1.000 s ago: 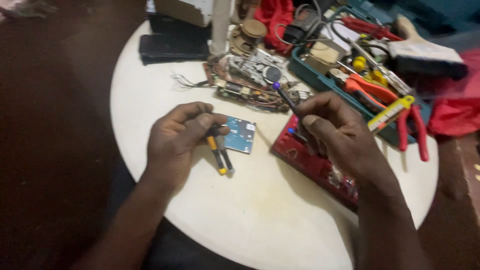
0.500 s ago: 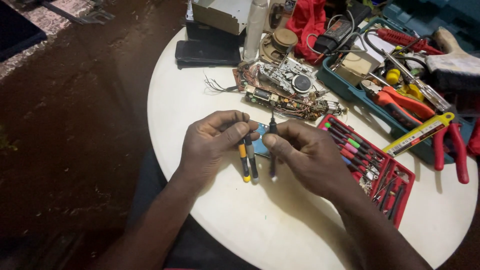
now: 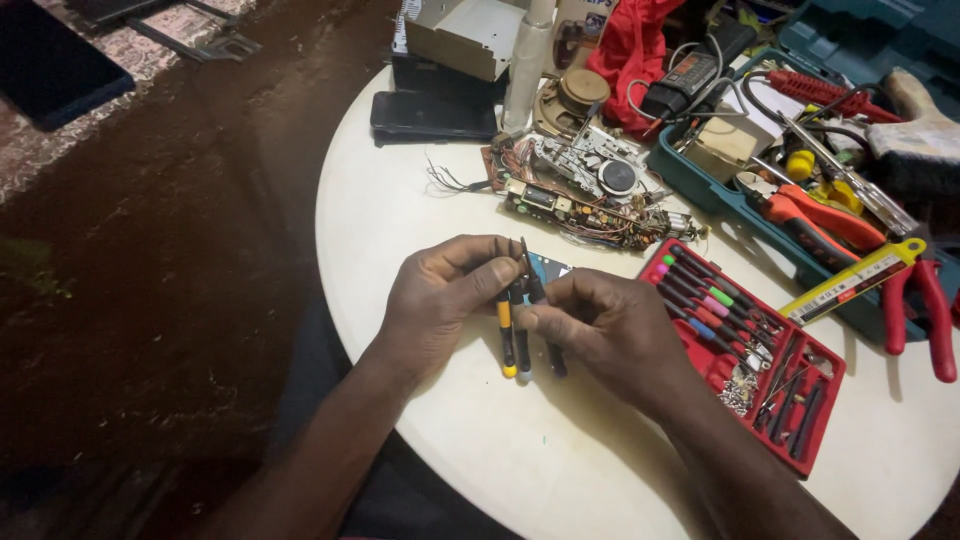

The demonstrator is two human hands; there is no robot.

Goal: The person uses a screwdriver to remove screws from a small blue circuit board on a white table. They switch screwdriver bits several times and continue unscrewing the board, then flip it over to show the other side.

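- The round white bench (image 3: 480,470) carries everything; its near edge curves under the person's two forearms.
- The left hand (image 3: 440,300) rests near the middle of the bench, a little toward its left edge, fingers closed around the upper ends of small screwdrivers (image 3: 512,340). One of these has a yellow band on its handle, and their lower ends point toward the near edge.
- The right hand (image 3: 610,330) lies just beside the left, touching it at the fingertips. Its fingers pinch a thin dark screwdriver (image 3: 532,285) that stands tilted between the two hands.
- A small blue circuit board (image 3: 550,268) peeks out just behind the hands, mostly hidden by them.
- Toward the right edge lies an open red case (image 3: 810,440) with coloured screwdriver bits in rows and loose screws in one compartment.
- Further back, past the middle, sits a stripped electronics board (image 3: 580,190) with a tangle of thin wires, some trailing to the left.
- Along the far right edge stands a teal tool tray (image 3: 700,175) holding red-handled pliers (image 3: 920,300) and a yellow tool.
- At the far edge lie a dark phone (image 3: 430,115), a white tube (image 3: 527,65) standing upright, a small speaker cone (image 3: 572,100) and a red cloth (image 3: 630,50).
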